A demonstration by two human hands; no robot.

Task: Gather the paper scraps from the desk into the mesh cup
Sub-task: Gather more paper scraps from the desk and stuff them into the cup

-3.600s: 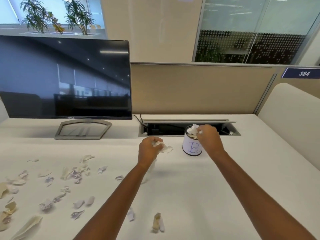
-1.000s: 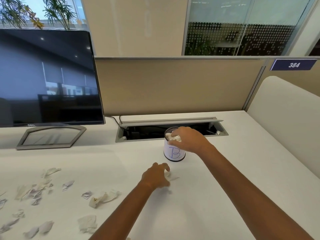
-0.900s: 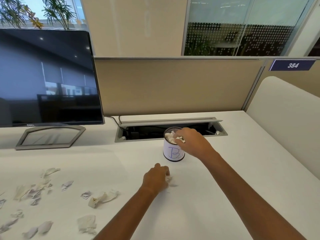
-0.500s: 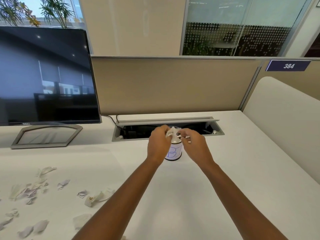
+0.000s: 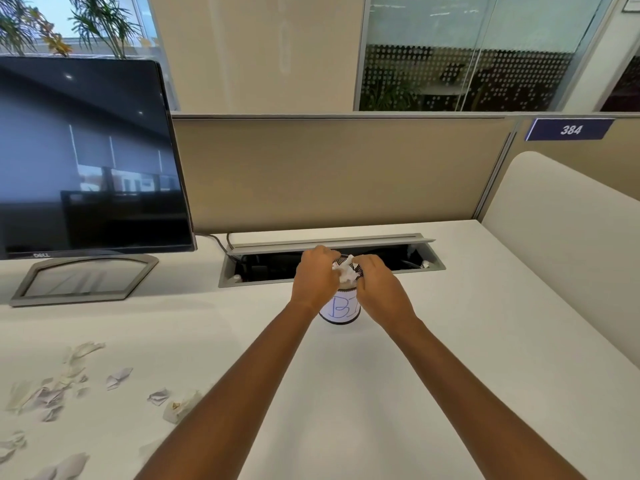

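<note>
The mesh cup [image 5: 340, 310], wrapped in a white label with a blue "B", stands mid-desk in front of the cable tray. White crumpled paper [image 5: 345, 271] sticks up out of its mouth. My left hand [image 5: 316, 279] and my right hand [image 5: 377, 285] meet over the cup's rim, fingers curled on the crumpled paper from both sides. Several loose paper scraps [image 5: 119, 377] lie scattered on the desk at the lower left, well away from both hands.
A black Dell monitor [image 5: 86, 157] on a grey stand [image 5: 86, 280] fills the left. An open cable tray [image 5: 329, 259] runs behind the cup. A beige partition [image 5: 329, 171] backs the desk and a cream panel [image 5: 568, 237] borders the right.
My left hand left the desk with a scrap and rose to the cup, joining the right hand there. Both hands now press the paper at the cup's mouth.
</note>
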